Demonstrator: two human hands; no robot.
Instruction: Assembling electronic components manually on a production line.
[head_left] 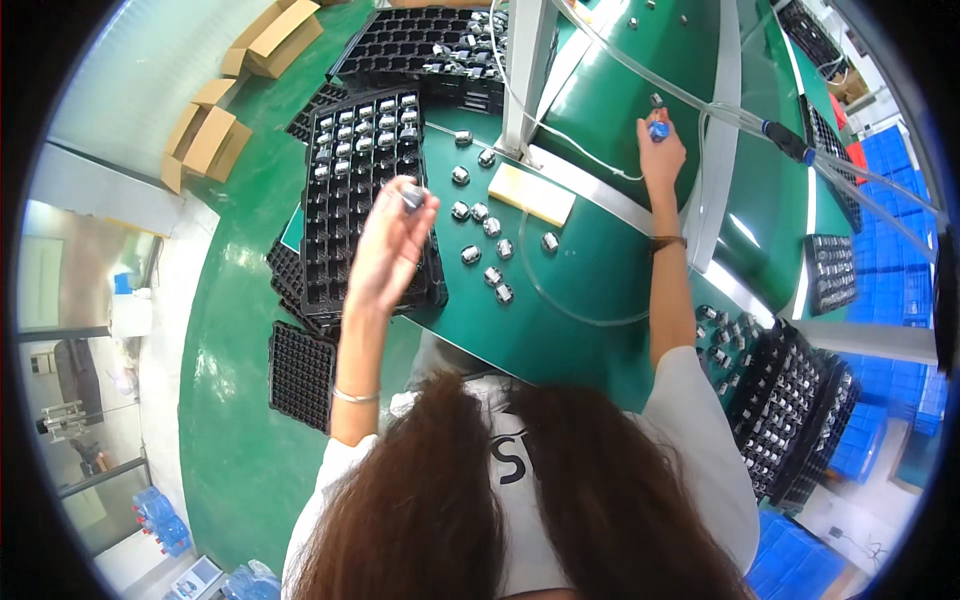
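My left hand (388,240) grips a metal part (412,198), my right hand (664,160) a blue piece (658,131). Upper-left tray (325,232) is part-filled; loose parts (491,228) remain mid-frame.

**Silver parts (480,212) all over the desk (570,360)**

So, clock taken from mid-view: left hand (388,245) at 10–11 o'clock, fingertips on a grey part (412,198), over the edge of a black tray (330,245) that's partly filled. Right hand (664,158) reaches out at 1–2 with a blue piece (658,131) in its fingers. Pale yellow block (532,194) lies at 1, loose silver parts just beside it. Blue crates (895,280) are at 3, cardboard boxes (215,140) near 10.
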